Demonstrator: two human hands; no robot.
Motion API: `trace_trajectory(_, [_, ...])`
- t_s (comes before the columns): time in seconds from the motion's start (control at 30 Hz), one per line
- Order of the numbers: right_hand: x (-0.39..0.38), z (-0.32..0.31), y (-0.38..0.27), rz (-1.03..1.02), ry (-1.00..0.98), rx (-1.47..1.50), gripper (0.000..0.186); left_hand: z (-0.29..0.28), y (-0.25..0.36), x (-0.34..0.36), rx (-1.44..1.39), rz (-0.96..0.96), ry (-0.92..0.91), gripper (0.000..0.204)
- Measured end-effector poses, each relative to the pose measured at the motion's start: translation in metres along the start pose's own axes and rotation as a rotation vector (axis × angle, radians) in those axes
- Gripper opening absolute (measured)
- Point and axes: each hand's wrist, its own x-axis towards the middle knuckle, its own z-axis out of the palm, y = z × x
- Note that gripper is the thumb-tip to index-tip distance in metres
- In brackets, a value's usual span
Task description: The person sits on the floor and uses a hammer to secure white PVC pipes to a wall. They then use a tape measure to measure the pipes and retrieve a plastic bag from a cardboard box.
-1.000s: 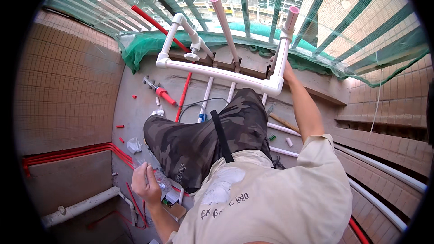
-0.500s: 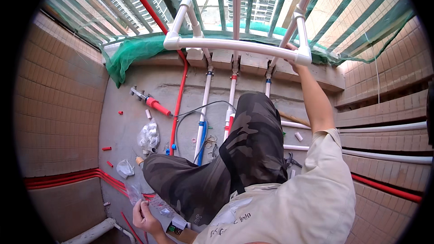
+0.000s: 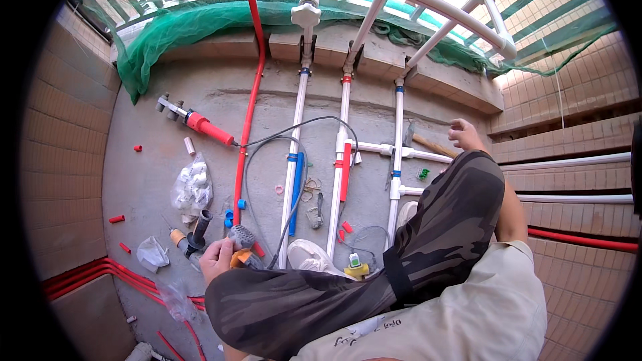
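Observation:
My left hand [image 3: 217, 255] is curled beside my left knee, at a grey and orange power tool [image 3: 242, 241]; what its fingers hold is unclear. A drill with a black side handle [image 3: 198, 230] lies just left of it. My right hand [image 3: 466, 135] is raised beyond my right knee, fingers loosely bent and apart, empty, near a wooden-handled hammer [image 3: 426, 144]. White pipes [image 3: 299, 113] and a red pipe [image 3: 251, 113] run along the floor and rise at the far ledge into a joined white pipe frame [image 3: 435, 7]. A red-handled pipe tool [image 3: 209, 128] lies at left with a cord.
A bag of white fittings [image 3: 190, 187], red offcuts [image 3: 117, 218], blue pieces [image 3: 242, 204] and a yellow-green tool [image 3: 356, 266] lie around my legs. Tiled walls [image 3: 63, 134] stand either side; red pipes [image 3: 107, 269] line the left. Green netting [image 3: 150, 47] covers the railing.
The view has tilted and shifted. My right hand has left the upright pipe and come down beyond my knee. My left hand has moved from the plastic bag up to the power tool.

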Motion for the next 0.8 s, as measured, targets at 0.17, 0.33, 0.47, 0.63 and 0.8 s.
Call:
trace_trajectory(0.17, [-0.041,0.017,0.056,-0.041,-0.238,-0.330,0.052,0.083,-0.017,0.006,0.029,-0.020,-0.305,0.022])
trace_trajectory(0.33, [-0.079,0.014,0.019,-0.029,-0.505,-0.407,0.048,0.130,0.002,-0.010,0.167,-0.014,-0.430,0.024])
trace_trajectory(0.47, [-0.056,0.026,0.015,-0.206,-0.534,-0.370,0.044,0.137,0.008,-0.024,0.180,-0.040,-0.439,0.026])
trace_trajectory(0.63, [-0.031,0.046,0.000,-0.461,-0.578,-0.337,0.042,0.164,0.023,-0.056,0.065,-0.185,-0.415,0.029])
trace_trajectory(0.8, [-0.027,0.061,0.006,-0.629,-0.728,-0.330,0.043,0.185,0.037,-0.075,0.181,-0.235,-0.426,0.028])
